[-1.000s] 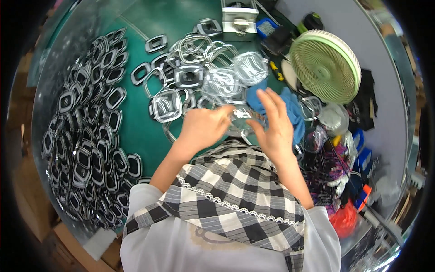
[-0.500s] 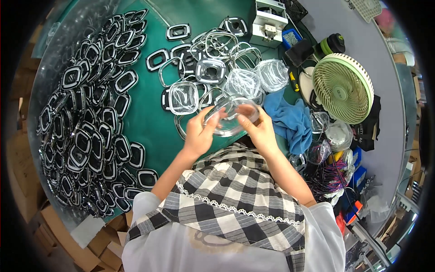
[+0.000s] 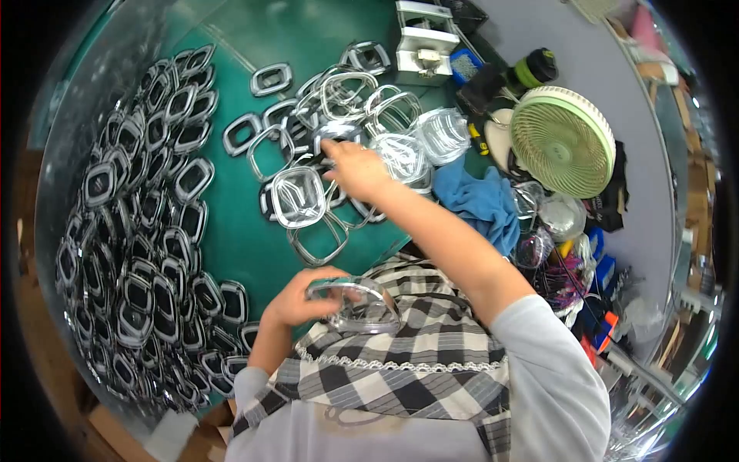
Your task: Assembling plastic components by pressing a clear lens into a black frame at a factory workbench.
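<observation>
My left hand (image 3: 302,299) grips the edge of a clear, rounded plastic cover (image 3: 377,308), which is tilted above my checked apron. My right hand (image 3: 356,169) reaches out to the pile on the green table, its fingers curled at the near edge of a black and silver frame (image 3: 336,131). That frame looks tipped up; the fingertips are partly hidden and slightly blurred. Left of my right hand lies a clear square cover (image 3: 299,198). Just past my right wrist are more stacked clear covers (image 3: 402,156). Several pale ring gaskets (image 3: 346,96) lie beyond the frame.
A large heap of black and silver frames (image 3: 146,254) covers the left side. At the right are a blue cloth (image 3: 479,204), a green fan (image 3: 562,142) and bundled wires (image 3: 566,285). A white device (image 3: 425,46) stands at the back beside a blue box (image 3: 465,68).
My hands have parted. The left has drawn the clear cover down towards my apron, while the right has let go of it and reached forward to the black frame. The view has shifted.
</observation>
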Tool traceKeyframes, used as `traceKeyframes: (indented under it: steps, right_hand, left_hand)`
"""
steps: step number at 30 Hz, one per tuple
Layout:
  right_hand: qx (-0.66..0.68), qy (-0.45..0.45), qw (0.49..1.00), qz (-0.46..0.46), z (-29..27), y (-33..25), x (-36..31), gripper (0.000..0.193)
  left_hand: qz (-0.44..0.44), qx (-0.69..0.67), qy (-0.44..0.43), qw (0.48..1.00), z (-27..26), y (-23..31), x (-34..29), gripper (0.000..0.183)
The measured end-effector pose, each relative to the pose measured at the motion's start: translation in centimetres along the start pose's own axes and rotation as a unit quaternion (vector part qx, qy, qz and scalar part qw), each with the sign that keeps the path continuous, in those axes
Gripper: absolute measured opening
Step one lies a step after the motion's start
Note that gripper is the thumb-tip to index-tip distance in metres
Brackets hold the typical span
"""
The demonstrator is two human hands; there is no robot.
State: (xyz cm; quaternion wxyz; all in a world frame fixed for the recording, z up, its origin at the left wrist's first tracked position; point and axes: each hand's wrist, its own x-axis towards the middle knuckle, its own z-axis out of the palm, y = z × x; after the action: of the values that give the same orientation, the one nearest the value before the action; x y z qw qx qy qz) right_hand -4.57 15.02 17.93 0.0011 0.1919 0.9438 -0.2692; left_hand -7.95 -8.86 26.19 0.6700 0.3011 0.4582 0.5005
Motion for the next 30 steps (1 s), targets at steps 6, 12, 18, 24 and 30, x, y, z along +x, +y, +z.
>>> traceKeyframes:
  steps: [6,12,18,24,30]
  right_hand:
    - [-0.033,-0.058,0.996,-0.064,3.1,-0.8,2.9,0.057]
    - [0.290,0.188,0.938,-0.002,-0.7,-6.2,1.9,0.042]
    - [0.685,0.091,0.721,0.044,-2.5,-3.3,-2.2,0.027]
    - [0.595,0.148,0.790,0.020,-4.4,-0.8,-9.4,0.042]
    - [0.394,0.141,0.902,0.108,-5.9,1.4,-18.2,0.055]
  left_hand:
    - [-0.084,-0.188,0.087,0.975,1.6,-4.0,-5.1,0.072]
    - [0.026,-0.053,0.189,0.980,-4.9,-6.7,-3.6,0.032]
    - [0.091,-0.035,0.277,0.956,-4.4,-1.9,0.4,0.022]
    - [0.053,0.153,0.183,0.970,-3.6,1.6,3.3,0.037]
    - [0.016,0.194,0.081,0.978,-0.3,2.7,5.6,0.023]
